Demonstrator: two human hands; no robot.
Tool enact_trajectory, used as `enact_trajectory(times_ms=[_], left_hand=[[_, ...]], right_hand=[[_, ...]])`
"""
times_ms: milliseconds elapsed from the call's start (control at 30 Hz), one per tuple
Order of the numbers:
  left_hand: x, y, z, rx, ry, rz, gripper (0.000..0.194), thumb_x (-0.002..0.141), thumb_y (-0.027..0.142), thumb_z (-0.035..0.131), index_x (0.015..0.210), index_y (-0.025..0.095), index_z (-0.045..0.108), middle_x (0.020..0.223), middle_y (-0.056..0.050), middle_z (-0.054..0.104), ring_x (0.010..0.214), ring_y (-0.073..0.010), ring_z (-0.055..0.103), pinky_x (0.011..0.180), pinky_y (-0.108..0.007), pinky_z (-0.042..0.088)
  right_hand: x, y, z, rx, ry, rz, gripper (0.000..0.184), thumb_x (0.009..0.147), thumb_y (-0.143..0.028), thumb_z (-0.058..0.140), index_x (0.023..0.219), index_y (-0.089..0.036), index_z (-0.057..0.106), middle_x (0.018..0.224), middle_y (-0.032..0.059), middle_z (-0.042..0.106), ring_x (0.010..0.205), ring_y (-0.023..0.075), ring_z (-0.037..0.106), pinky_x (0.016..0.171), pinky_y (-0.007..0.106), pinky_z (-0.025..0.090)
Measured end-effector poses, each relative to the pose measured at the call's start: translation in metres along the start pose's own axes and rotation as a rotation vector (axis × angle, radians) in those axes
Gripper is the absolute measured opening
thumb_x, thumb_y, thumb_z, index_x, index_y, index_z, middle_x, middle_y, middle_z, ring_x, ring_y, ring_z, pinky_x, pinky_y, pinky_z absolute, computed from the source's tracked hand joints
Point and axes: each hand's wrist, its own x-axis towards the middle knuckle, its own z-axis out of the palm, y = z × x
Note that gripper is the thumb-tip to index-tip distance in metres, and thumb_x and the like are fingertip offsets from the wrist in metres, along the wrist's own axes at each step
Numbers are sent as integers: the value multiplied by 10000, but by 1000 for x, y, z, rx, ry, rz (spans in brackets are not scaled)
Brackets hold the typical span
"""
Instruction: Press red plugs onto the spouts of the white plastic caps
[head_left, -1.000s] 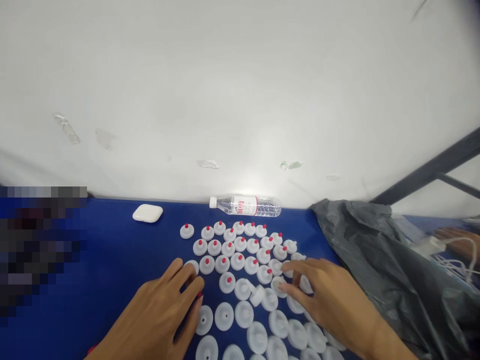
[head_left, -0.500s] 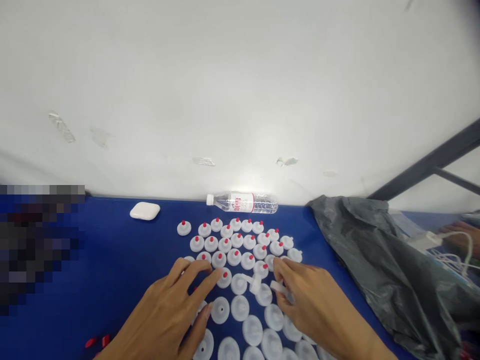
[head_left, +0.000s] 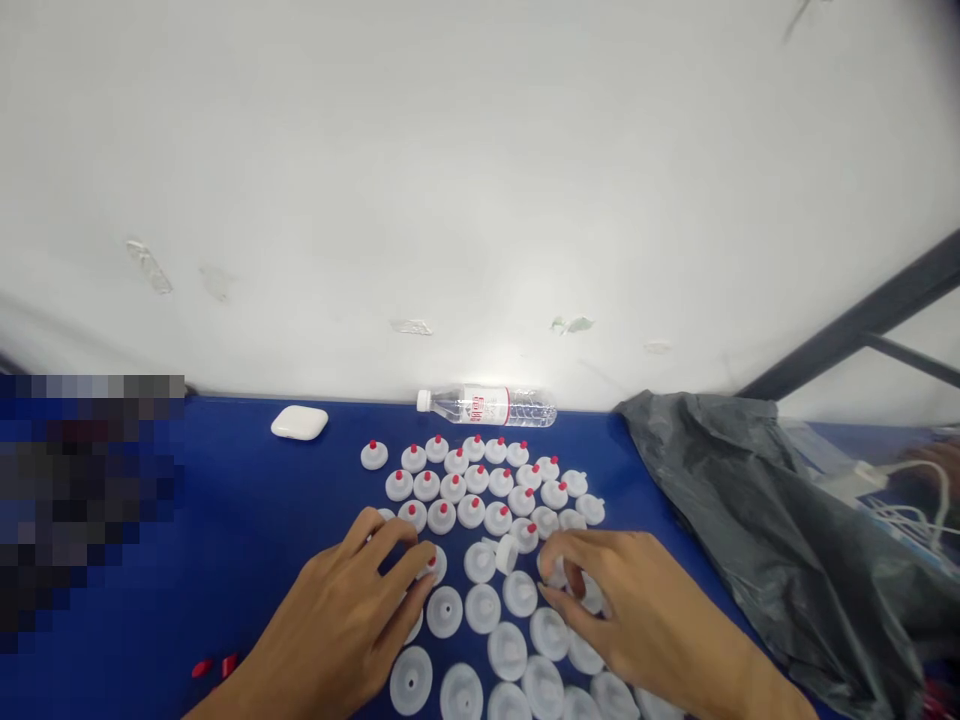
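Many round white plastic caps with nozzles cover the blue table; those at the back carry small red tips. My left hand (head_left: 352, 600) has thumb and forefinger closed on a red-tipped white cap (head_left: 437, 566) at the left side of the group. My right hand (head_left: 615, 590) hovers over the right side, thumb and forefinger curved apart around a white cap (head_left: 553, 572), without visibly gripping it. Between the hands, a white cap tipped on its edge (head_left: 507, 553) rests beside a flat-lying cap (head_left: 480, 563). Nearer caps (head_left: 507, 650) show no red tips.
A clear water bottle (head_left: 487, 406) lies along the wall. A white rounded case (head_left: 300, 422) sits at back left. Loose red tips (head_left: 229, 665) are at front left. A dark plastic bag (head_left: 720, 480) spreads over the right, with white cables (head_left: 900, 510) beyond it.
The red-tipped cap at my left fingers has shifted left. My right fingers have spread, and the white piece at their tips is no longer seen there. The tilted cap has turned and moved slightly.
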Motion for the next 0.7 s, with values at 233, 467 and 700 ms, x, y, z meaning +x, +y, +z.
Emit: enact_trajectory(times_ms=[233,467,700], left_hand=[[1,-2,6,-94,66,-4,295,1088,177,425,1234,271,663,1122,-59,737,1057,-284,665,732,-399,652],[2,0,7,-177,46,-37,283,1118,231,383,1178,293,653,1055,-41,700,1002,-273,651,664,-393,643],[1,-1,8,-229,72,-38,254,1121,234,394,1140,295,640,1040,-25,695,965,-252,641,700,-398,623]], right_hand=[[6,-9,22,-149,234,-179,448,1046,-305,702,1459,-363,541,1275,19,698,1040,228,741,755,340,539],[14,-9,34,-151,292,-192,170,1037,-218,692,1184,-301,672,1051,-45,765,944,215,754,689,343,535],[13,-11,30,-179,265,-191,365,1016,-195,697,1351,-322,628,1153,-23,777,991,243,759,701,370,560]])
